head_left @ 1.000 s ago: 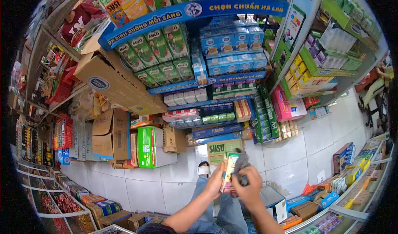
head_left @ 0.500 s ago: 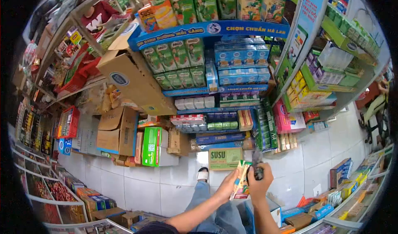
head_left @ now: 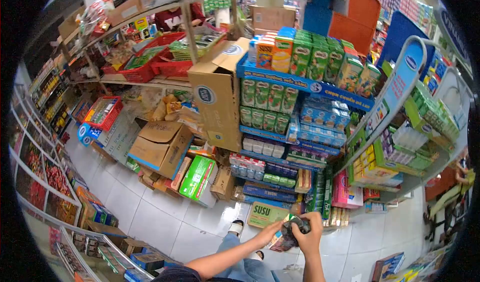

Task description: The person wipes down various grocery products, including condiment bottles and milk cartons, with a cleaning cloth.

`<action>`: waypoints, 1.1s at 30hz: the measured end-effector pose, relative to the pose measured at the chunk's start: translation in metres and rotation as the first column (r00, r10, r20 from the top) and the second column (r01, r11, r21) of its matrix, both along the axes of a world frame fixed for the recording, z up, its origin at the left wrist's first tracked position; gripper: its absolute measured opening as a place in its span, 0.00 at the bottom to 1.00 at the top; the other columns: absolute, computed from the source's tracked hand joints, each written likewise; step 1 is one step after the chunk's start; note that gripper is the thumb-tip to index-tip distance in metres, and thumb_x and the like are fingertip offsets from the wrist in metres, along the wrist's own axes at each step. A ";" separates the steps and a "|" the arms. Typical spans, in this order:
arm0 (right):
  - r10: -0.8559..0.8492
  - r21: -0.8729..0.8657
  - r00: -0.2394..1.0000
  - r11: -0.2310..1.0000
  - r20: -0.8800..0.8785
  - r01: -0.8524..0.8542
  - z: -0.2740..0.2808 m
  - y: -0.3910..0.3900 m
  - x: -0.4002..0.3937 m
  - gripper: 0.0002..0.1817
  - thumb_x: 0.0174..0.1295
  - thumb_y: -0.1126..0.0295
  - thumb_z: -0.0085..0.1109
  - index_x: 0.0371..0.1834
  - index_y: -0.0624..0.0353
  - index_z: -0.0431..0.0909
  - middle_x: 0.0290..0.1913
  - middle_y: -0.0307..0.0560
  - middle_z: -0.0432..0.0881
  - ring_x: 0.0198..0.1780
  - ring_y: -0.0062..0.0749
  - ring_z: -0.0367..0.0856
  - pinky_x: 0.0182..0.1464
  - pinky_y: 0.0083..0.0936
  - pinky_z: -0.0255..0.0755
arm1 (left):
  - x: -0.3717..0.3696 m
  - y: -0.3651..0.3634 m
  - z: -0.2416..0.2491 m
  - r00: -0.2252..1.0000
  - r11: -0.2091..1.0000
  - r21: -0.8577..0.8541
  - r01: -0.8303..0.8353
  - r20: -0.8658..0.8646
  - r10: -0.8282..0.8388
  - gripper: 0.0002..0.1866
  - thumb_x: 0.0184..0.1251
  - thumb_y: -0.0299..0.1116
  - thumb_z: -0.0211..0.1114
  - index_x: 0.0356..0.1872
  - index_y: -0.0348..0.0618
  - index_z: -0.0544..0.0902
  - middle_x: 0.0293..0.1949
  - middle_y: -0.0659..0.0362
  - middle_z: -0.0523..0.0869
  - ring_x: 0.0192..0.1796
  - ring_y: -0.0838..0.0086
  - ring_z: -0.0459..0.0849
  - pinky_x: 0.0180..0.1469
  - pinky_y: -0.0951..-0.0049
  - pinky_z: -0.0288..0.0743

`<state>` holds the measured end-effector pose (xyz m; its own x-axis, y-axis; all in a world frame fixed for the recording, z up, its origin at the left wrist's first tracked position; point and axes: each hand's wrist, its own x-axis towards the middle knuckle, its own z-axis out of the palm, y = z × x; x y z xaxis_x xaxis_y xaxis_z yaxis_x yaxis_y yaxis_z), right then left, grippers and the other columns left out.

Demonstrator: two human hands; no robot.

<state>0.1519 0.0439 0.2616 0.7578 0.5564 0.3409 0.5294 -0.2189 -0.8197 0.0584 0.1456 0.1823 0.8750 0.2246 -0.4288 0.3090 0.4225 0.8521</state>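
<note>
My left hand (head_left: pixel 270 234) is closed around a small drink carton (head_left: pixel 276 239) with a green and white top, low in the centre. Close against it, my right hand (head_left: pixel 310 232) is closed on a dark object (head_left: pixel 296 228), which overlaps the carton and hides much of it. What the dark object is, I cannot make out. Just behind the hands, a green and beige SUSU box (head_left: pixel 266 214) lies on the floor at the foot of the shelf.
A blue-edged display shelf (head_left: pixel 320 87) of milk cartons stands ahead. Left of it are a tall cardboard box (head_left: pixel 215 112), an open brown box (head_left: pixel 160 144) and a green box (head_left: pixel 199 178). Another rack (head_left: pixel 382 174) stands right. A person (head_left: pixel 172 19) is partly visible behind the left shelves.
The view has turned left and tilted up, so the shelves appear further right and lower. The dark object now covers more of the carton. Both hands keep their hold.
</note>
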 end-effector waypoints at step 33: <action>0.115 0.295 0.976 0.941 0.186 -0.167 0.035 0.326 -0.114 0.09 0.41 0.79 0.61 0.28 0.64 0.73 0.30 0.48 0.70 0.35 0.37 0.70 0.38 0.26 0.65 | -0.121 0.264 0.054 0.812 0.816 -0.169 -0.553 0.109 0.573 0.24 0.66 0.45 0.44 0.54 0.36 0.67 0.47 0.58 0.74 0.48 0.78 0.71 0.52 0.80 0.62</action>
